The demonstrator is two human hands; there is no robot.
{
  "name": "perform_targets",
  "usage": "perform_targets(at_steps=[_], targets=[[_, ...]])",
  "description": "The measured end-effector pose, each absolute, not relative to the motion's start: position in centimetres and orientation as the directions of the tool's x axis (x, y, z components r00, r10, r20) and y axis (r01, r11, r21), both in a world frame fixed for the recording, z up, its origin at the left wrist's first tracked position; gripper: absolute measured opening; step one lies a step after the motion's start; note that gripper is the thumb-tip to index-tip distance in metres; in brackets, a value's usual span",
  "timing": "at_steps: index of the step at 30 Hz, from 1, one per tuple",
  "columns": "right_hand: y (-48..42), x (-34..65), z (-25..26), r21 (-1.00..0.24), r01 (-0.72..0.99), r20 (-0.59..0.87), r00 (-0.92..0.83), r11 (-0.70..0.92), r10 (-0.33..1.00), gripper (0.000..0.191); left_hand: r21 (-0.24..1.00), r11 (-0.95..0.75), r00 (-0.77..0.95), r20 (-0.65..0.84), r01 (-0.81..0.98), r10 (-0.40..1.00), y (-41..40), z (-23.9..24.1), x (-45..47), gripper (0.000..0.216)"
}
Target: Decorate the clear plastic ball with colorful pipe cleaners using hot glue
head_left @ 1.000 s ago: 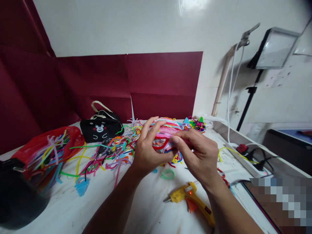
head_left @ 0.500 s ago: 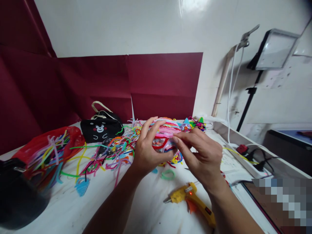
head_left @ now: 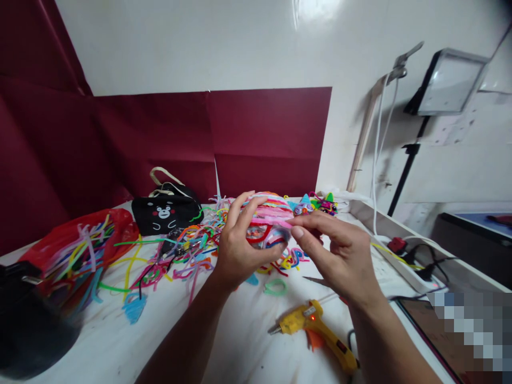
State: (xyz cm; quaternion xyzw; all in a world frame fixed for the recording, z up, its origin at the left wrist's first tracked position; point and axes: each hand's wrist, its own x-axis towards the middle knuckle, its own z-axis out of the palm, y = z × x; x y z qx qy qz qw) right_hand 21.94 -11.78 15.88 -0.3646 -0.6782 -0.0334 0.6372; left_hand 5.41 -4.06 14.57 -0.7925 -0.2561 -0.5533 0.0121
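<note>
Your left hand (head_left: 240, 248) is clamped around a rounded piece striped in pink, red, orange and blue fuzzy strips (head_left: 272, 205), fingers over its top and thumb below. This piece is held up at the middle of the scene, above the white marbled table (head_left: 240, 336). Your right hand (head_left: 340, 250) has thumb and forefinger together on the right end of a bright pink fuzzy strip (head_left: 276, 221) that runs along the piece. Near you lies a yellow glue gun with an orange trigger (head_left: 298, 318); just beyond it sits a pale green fuzzy loop (head_left: 276, 287). Loose multicoloured strips (head_left: 192, 240) spread to the left.
</note>
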Motion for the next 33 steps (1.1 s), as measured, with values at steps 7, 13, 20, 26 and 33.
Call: perform_targets(at_steps=[7,13,20,26,33], targets=[[-12.2,22.1,16.0,-0.620,0.371,0.761,0.069,0.691,0.645,0.009,0.241,-0.873,0.232,0.903,0.424,0.362,-4.1,14.7,5.1,0.070],[-12.1,22.5,15.9,-0.611,0.379,0.757,0.026,0.695,0.652,0.005,0.223,-0.879,0.244,0.906,0.422,0.347,-4.0,14.7,4.9,0.074],[-12.6,22.2,16.1,-0.427,0.603,0.860,0.041,0.674,0.508,0.009,0.147,-0.884,0.264,0.921,0.444,0.286,-4.2,14.8,4.9,0.075],[-12.7,21.8,16.0,-0.210,0.797,0.934,-0.008,0.567,0.358,0.009,0.121,-0.883,0.269,0.926,0.454,0.265,-4.2,14.8,4.9,0.075],[-12.9,22.0,16.1,-0.296,0.696,0.899,-0.027,0.654,0.436,0.007,0.125,-0.890,0.247,0.936,0.439,0.253,-4.1,14.9,4.7,0.074]])
